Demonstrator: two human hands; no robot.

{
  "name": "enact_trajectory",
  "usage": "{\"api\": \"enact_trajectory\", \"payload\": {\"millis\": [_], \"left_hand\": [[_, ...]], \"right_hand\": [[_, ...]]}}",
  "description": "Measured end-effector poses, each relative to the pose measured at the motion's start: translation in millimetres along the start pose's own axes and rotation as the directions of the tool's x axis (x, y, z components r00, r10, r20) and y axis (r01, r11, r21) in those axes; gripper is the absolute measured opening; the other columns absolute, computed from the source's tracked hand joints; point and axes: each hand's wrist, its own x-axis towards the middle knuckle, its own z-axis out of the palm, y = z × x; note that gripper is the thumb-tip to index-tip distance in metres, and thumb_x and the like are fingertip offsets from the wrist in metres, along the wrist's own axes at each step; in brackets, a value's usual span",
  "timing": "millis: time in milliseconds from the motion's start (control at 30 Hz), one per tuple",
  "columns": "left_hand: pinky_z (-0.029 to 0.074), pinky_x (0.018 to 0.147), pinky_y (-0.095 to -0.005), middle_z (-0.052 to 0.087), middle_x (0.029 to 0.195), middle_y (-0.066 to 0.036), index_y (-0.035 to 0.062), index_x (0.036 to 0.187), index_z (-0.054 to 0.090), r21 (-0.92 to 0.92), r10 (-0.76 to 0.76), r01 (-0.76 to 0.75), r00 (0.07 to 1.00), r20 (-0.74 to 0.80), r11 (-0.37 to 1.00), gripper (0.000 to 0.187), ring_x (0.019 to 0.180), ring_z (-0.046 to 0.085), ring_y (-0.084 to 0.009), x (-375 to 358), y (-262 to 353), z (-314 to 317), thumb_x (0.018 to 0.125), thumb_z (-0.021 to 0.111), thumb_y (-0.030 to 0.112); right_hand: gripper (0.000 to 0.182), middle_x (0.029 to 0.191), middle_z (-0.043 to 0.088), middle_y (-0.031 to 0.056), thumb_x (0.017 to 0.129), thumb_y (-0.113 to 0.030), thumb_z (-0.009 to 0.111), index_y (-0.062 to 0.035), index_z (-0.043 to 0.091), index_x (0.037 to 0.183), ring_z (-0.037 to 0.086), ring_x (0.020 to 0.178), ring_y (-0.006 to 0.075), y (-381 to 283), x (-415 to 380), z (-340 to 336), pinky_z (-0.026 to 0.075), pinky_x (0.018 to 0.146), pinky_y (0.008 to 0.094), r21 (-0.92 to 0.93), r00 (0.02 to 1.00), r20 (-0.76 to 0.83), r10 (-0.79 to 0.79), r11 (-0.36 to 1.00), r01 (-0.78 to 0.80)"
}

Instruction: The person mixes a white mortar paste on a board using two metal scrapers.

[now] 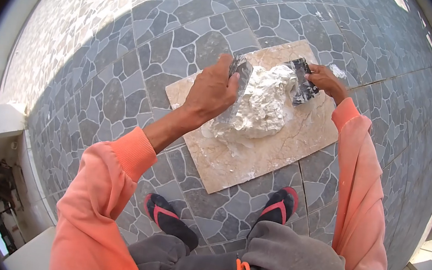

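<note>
A heap of white paste lies on a beige marble-look board on the floor. My left hand grips a dark, paste-smeared flat scraper, which stands against the heap's left side. At the heap's upper right, my right hand is closed on a second dark scraper, its face spotted with white. White smears and crumbs mark the board around the heap. The lower edge of the left scraper is coated with paste.
Grey stone-pattern tiles surround the board. My feet, in dark socks and red-strapped sandals, stand just below it. A white splash marks the floor beyond my right hand. Cluttered items are at the lower left.
</note>
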Motion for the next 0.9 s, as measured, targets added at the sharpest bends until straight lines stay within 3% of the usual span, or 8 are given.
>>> {"api": "enact_trajectory", "payload": {"millis": [233, 367, 400, 600, 667, 767, 867, 900], "left_hand": [[0.046, 0.064, -0.0468, 0.060, 0.071, -0.023, -0.0041, 0.110, 0.049, -0.095, -0.018, 0.015, 0.999, -0.029, 0.995, 0.027, 0.062, 0.060, -0.0353, 5, 10, 16, 0.094, 0.059, 0.015], [0.046, 0.065, -0.0476, 0.060, 0.069, -0.024, -0.0046, 0.114, 0.046, -0.130, -0.086, 0.085, 0.996, 0.003, 0.988, 0.030, 0.062, 0.060, -0.0382, 12, 23, 35, 0.094, 0.058, 0.015], [0.046, 0.065, -0.0479, 0.060, 0.069, -0.024, -0.0046, 0.114, 0.045, -0.132, -0.093, 0.091, 0.996, -0.002, 0.987, 0.031, 0.063, 0.061, -0.0390, 12, 24, 40, 0.094, 0.058, 0.015], [0.050, 0.076, -0.0581, 0.062, 0.086, -0.036, -0.0059, 0.110, 0.039, -0.115, -0.156, 0.159, 0.987, 0.035, 0.981, 0.029, 0.083, 0.063, -0.0530, 5, 37, 50, 0.093, 0.052, 0.013], [0.050, 0.076, -0.0583, 0.062, 0.086, -0.036, -0.0057, 0.110, 0.039, -0.049, -0.122, 0.121, 0.992, -0.012, 0.991, 0.029, 0.083, 0.063, -0.0530, 1, 30, 54, 0.093, 0.052, 0.014], [0.049, 0.077, -0.0589, 0.062, 0.087, -0.036, -0.0051, 0.112, 0.038, -0.018, -0.176, 0.177, 0.984, 0.035, 0.984, 0.030, 0.083, 0.062, -0.0537, -1, 17, 44, 0.094, 0.052, 0.014], [0.048, 0.078, -0.0595, 0.063, 0.087, -0.035, -0.0040, 0.113, 0.038, -0.024, -0.190, 0.191, 0.981, 0.050, 0.981, 0.029, 0.084, 0.062, -0.0544, -1, 6, 31, 0.094, 0.052, 0.014], [0.048, 0.080, -0.0588, 0.063, 0.088, -0.035, -0.0049, 0.117, 0.040, -0.026, -0.212, 0.214, 0.976, 0.055, 0.977, 0.033, 0.085, 0.062, -0.0541, -2, 6, 26, 0.094, 0.052, 0.014]], "right_hand": [[0.025, 0.083, 0.066, 0.0089, 0.091, -0.013, 0.059, 0.0020, 0.066, 0.109, 0.056, 0.076, 0.0173, -33, -16, 19, 0.046, 0.071, 0.0367, -0.170, 0.988, 0.022, -0.152, 0.973, 0.153], [0.019, 0.074, 0.057, 0.0057, 0.092, -0.012, 0.059, 0.0019, 0.064, 0.103, 0.049, 0.070, 0.0140, -65, -58, 46, 0.043, 0.066, 0.0349, -0.285, 0.989, -0.033, -0.146, 0.950, 0.131], [0.016, 0.074, 0.059, 0.0097, 0.092, -0.012, 0.058, 0.0030, 0.061, 0.095, 0.050, 0.069, 0.0175, -76, -67, 52, 0.044, 0.068, 0.0368, -0.310, 0.990, -0.026, -0.136, 0.943, 0.122], [0.021, 0.081, 0.060, 0.0189, 0.090, -0.017, 0.058, 0.0034, 0.057, 0.097, 0.056, 0.073, 0.0276, -107, -110, 99, 0.046, 0.071, 0.0411, -0.268, 0.979, -0.110, -0.172, 0.954, 0.137], [0.025, 0.089, 0.064, 0.0285, 0.088, -0.017, 0.057, 0.0058, 0.059, 0.098, 0.063, 0.082, 0.0415, -116, -125, 106, 0.048, 0.076, 0.0455, -0.210, 0.988, -0.084, -0.133, 0.971, 0.113], [0.022, 0.082, 0.064, 0.0234, 0.091, -0.015, 0.057, 0.0056, 0.059, 0.099, 0.061, 0.075, 0.0338, -114, -140, 98, 0.047, 0.073, 0.0434, -0.196, 0.990, -0.051, -0.128, 0.974, 0.116], [0.015, 0.071, 0.053, 0.0042, 0.094, -0.012, 0.057, 0.0025, 0.056, 0.092, 0.047, 0.068, 0.0143, -103, -140, 65, 0.043, 0.066, 0.0340, -0.128, 0.991, -0.076, -0.107, 0.987, 0.096], [0.014, 0.072, 0.054, 0.0033, 0.094, -0.011, 0.057, 0.0025, 0.058, 0.092, 0.047, 0.069, 0.0132, -92, -132, 50, 0.043, 0.066, 0.0328, -0.195, 0.993, -0.084, -0.081, 0.979, 0.063]]}}
